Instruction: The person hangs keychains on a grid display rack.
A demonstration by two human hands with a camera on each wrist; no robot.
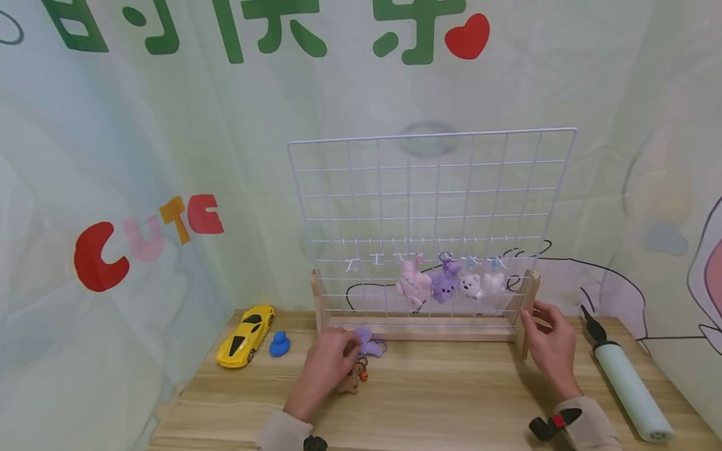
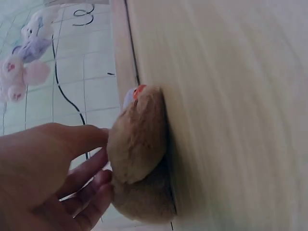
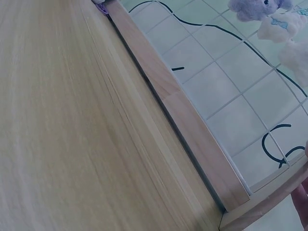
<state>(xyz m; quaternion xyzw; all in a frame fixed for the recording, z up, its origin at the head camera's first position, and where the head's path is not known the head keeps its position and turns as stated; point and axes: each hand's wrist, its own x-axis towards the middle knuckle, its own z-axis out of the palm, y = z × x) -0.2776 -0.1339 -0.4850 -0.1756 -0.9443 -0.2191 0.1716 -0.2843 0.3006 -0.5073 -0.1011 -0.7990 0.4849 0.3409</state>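
A white wire grid rack stands in a wooden base. Plush keychains hang from its hooks: a pink one, a purple one and two white ones, a bear and a paler one. My right hand holds the rack's right wooden post, thumb in front. Low over the table, my left hand has bent fingers beside a brown plush keychain; they overlap its edge, and I cannot tell whether they pinch it. A purple keychain lies just beyond those fingers.
On the left of the wooden table are a yellow toy car and a small blue object. A pale green cylinder with a black nozzle lies at the right. A printed curtain hangs behind the rack.
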